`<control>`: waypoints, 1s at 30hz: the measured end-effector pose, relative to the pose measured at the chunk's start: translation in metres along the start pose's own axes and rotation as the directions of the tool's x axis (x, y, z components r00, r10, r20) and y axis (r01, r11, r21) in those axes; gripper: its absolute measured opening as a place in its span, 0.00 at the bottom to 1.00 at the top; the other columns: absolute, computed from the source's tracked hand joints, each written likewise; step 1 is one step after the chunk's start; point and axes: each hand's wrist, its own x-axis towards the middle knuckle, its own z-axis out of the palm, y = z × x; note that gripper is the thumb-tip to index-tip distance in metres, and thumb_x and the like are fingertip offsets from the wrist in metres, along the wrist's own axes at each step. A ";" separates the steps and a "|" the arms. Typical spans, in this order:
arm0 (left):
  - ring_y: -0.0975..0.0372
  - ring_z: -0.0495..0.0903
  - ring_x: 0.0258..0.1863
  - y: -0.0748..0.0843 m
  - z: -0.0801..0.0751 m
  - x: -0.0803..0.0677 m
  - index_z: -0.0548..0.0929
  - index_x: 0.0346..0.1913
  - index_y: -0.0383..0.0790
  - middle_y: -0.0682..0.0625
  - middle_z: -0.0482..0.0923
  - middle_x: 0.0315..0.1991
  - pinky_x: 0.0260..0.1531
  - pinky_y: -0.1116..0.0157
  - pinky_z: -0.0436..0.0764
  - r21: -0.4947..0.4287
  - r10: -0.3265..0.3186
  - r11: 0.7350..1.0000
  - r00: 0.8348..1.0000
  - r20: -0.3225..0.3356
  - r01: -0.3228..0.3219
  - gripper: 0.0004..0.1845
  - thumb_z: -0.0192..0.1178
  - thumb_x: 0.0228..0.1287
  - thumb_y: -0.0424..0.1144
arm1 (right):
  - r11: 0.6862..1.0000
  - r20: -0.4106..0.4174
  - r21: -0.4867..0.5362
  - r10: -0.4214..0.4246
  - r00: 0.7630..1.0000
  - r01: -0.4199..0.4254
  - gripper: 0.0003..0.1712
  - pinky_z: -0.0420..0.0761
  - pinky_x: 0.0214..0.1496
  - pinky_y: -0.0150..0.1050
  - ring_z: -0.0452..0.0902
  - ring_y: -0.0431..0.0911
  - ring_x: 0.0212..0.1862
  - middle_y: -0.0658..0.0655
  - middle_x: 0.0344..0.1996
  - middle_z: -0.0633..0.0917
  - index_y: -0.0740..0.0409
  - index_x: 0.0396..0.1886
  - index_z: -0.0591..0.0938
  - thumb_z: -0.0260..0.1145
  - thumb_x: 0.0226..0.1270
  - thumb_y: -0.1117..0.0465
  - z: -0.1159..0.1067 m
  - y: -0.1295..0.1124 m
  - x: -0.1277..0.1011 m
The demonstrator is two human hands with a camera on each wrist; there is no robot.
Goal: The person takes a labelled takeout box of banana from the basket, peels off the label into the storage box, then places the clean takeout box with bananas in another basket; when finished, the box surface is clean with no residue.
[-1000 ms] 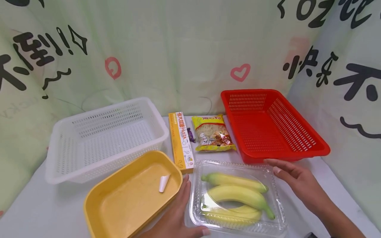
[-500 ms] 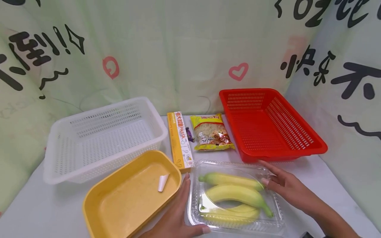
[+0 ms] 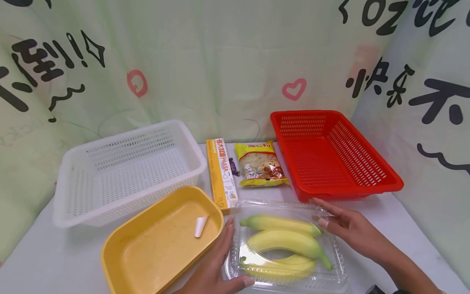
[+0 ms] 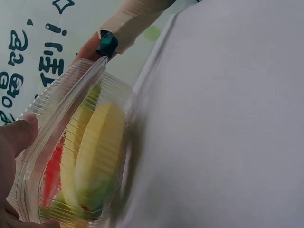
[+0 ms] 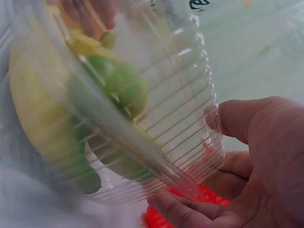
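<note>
A clear plastic clamshell box [image 3: 339, 269] with yellow-green bananas [image 3: 286, 241] inside sits at the front of the white table. My left hand [image 3: 216, 261] grips its left side, with the thumb curled round the front edge and the fingers along the wall. My right hand [image 3: 349, 230] holds the far right corner. In the left wrist view the thumb [image 4: 16, 135] lies on the lid of the box [image 4: 71, 99] over the bananas [image 4: 97, 152]. In the right wrist view thumb and fingers of my right hand [image 5: 256, 156] close around the ribbed box [image 5: 180, 95].
A yellow tray [image 3: 110, 245] holding a white paper slip [image 3: 201, 226] lies left of the box. Behind stand a white basket [image 3: 128, 208], a pasta box [image 3: 221, 173], a purple sweet [image 3: 235, 166], a noodle packet [image 3: 261, 164] and a red basket [image 3: 352, 192]. A printed curtain backs the table.
My right hand has moved left and taken hold of the box's far right corner. The box has shifted a little to the left.
</note>
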 end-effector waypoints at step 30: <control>0.57 0.39 0.75 0.028 -0.043 -0.012 0.42 0.78 0.43 0.45 0.38 0.78 0.67 0.76 0.43 0.101 0.245 0.966 0.968 -0.057 -0.239 0.53 0.69 0.61 0.41 | 0.987 -0.008 -0.045 -0.153 0.988 0.152 0.35 0.84 0.43 0.43 0.65 0.62 0.66 0.59 0.65 0.74 0.50 0.75 0.63 0.62 0.71 0.53 -0.005 -0.058 -0.001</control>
